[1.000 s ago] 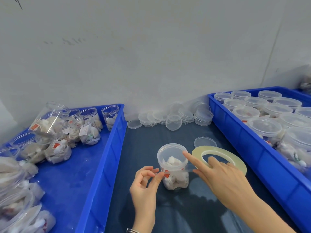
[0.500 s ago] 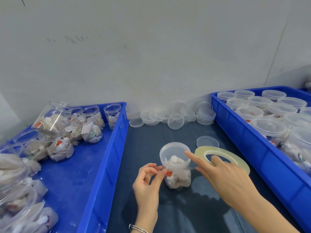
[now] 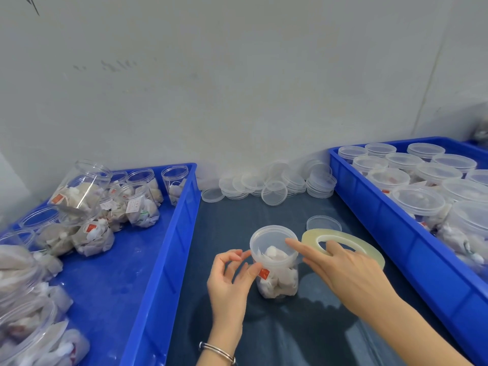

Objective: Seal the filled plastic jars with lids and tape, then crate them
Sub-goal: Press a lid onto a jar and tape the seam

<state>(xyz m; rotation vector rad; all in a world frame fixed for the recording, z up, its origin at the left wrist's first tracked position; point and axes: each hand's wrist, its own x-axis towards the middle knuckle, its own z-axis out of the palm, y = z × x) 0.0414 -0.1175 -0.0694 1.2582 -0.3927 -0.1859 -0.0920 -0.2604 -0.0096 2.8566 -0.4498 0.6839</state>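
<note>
A small clear jar (image 3: 277,280) filled with tea-bag sachets stands on the dark table between two crates, with a translucent lid (image 3: 269,237) on it. My left hand (image 3: 231,277) is beside it on the left. Its thumb tip touches the jar wall just under the lid, and its other fingers are loosely curled and apart. My right hand (image 3: 343,269) reaches in from the right with its index fingertip on the lid's rim. Its other fingers hook into the hole of a flat roll of clear tape (image 3: 311,237), holding it just right of the jar.
The blue crate on the left (image 3: 169,247) holds several open filled jars (image 3: 137,204), some tipped over. The blue crate on the right (image 3: 396,233) holds several lidded jars (image 3: 417,200). Loose lids (image 3: 274,192) are piled by the wall, and one lid (image 3: 323,223) lies behind the tape.
Both hands stay at the jar. The left fingers have spread a little, and the right index finger still rests on the lid rim.
</note>
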